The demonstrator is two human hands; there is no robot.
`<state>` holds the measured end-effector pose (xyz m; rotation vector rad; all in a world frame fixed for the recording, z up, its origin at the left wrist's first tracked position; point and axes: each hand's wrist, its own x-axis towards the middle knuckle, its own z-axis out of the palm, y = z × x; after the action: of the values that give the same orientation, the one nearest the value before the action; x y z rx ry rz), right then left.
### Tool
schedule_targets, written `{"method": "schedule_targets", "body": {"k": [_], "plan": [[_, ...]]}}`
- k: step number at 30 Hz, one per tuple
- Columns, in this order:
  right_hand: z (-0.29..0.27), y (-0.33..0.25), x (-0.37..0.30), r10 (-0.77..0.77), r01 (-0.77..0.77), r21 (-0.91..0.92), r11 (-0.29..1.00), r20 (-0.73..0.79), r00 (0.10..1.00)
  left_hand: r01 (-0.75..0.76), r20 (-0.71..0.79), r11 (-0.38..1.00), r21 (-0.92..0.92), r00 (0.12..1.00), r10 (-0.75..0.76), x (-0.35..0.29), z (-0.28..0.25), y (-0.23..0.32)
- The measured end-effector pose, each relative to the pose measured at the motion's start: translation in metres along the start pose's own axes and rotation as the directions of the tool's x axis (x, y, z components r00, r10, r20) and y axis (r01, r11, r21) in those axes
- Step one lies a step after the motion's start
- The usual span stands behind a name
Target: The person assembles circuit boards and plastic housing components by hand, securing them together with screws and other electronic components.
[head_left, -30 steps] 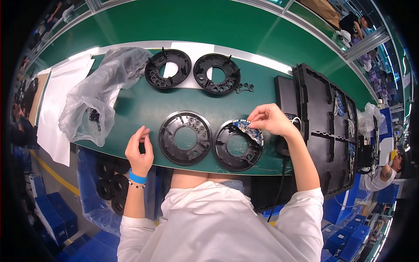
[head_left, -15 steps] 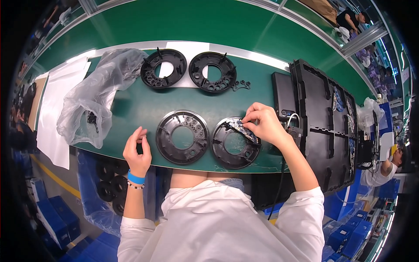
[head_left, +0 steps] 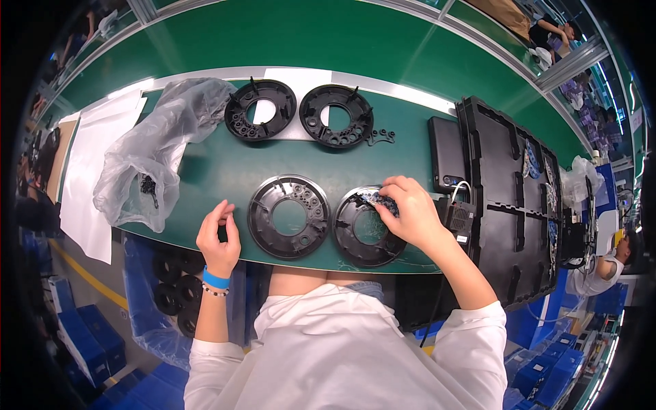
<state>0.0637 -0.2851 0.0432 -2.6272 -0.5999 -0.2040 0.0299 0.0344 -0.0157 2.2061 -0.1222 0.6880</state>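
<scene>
My right hand (head_left: 414, 213) is closed on a curved circuit board (head_left: 384, 201), fingers over its upper side and thumb below. The board is at the upper right part of a black plastic ring housing (head_left: 350, 240), and my hand hides much of it. To the left lies a second ring housing (head_left: 258, 225) with a cluster of small round parts inside its upper right rim. Beside that housing, at the table's front edge, my left hand (head_left: 219, 240) is held with loosely curled fingers apart from the thumb and nothing in them.
Two more black ring housings (head_left: 231, 111) (head_left: 309, 117) stand at the back, with a small black part strip (head_left: 383, 139) beside one. A clear plastic bag (head_left: 130, 179) lies left. Right are a black box-like device (head_left: 445, 152) and a large black tray (head_left: 502, 236) holding circuit boards.
My right hand has turned and come lower over the board, with the fingers covering more of it. The left hand stays nearly where it was.
</scene>
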Motion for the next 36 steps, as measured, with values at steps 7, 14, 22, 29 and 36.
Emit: {"method": "schedule_targets", "body": {"k": [7,14,22,29,36], "plan": [[-0.016,-0.014,0.009,-0.007,0.007,-0.011,1.0,-0.007,1.0,-0.01,-0.03,1.0,0.03,0.999,0.011,0.012,-0.006,-0.002],[-0.053,-0.048,-0.04,-0.033,0.075,-0.079,0.994,0.444,0.895,-0.045,-0.049,0.998,0.047,0.998,0.048,0.0,-0.002,0.004],[-0.035,-0.039,-0.041,-0.128,0.134,0.031,0.991,0.558,0.82,-0.02,-0.059,1.0,-0.002,0.998,0.02,-0.012,-0.004,0.006],[-0.055,-0.043,-0.027,-0.259,0.184,0.2,0.962,0.467,0.846,-0.083,-0.054,0.996,-0.014,0.995,0.082,-0.003,-0.004,0.001],[-0.144,-0.074,0.03,-0.211,0.172,0.124,0.977,0.469,0.858,-0.043,-0.06,0.999,0.0,0.997,0.043,-0.015,-0.008,0.003]]}}
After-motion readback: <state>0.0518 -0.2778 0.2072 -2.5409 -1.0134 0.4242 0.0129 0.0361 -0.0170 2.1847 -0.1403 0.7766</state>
